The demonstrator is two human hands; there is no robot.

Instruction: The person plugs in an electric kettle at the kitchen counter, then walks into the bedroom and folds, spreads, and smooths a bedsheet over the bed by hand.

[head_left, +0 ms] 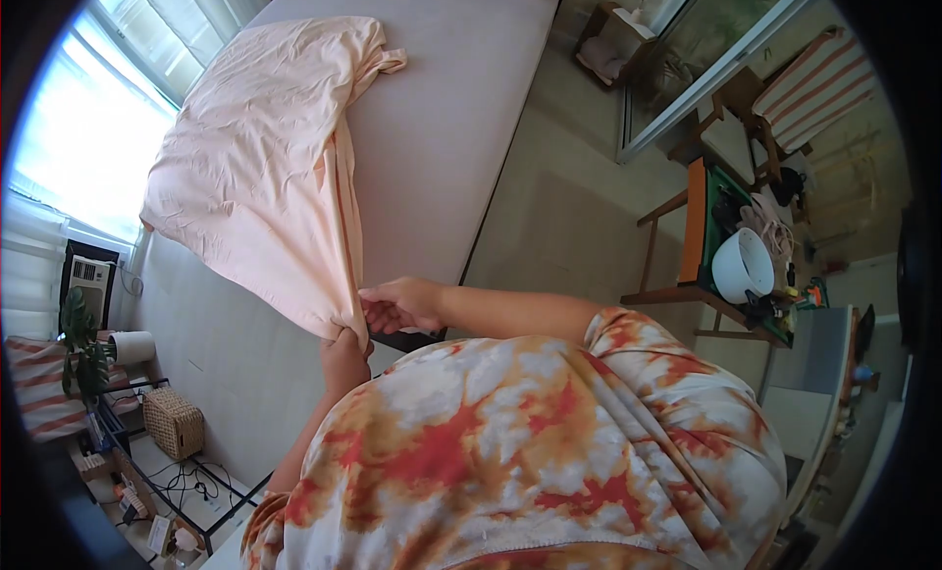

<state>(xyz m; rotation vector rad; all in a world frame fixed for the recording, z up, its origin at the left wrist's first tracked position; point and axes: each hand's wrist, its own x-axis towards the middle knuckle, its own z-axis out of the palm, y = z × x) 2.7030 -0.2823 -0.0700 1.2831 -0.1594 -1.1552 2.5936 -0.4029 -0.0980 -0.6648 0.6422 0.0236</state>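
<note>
A peach duvet (255, 168) lies bunched across the left side of the bed, its near end drawn out to a point toward me. My left hand (344, 360) is closed around that gathered corner, beyond the foot of the bed. Just to its right, my right hand (404, 305) has its fingers curled and its thumb at the duvet's long edge; it seems to pinch the fabric there. The bed's pale mauve sheet (432, 158) shows to the right of the duvet. Part of the duvet's near left side hangs over the bed's edge.
At the right stands a wooden table (695, 227) with a white pot (743, 264) on it, and behind it a striped chair (814, 89). A woven basket (174, 422), loose cables (191, 480) and a plant (83, 344) are at the lower left. Bright curtained windows (78, 129) line the left.
</note>
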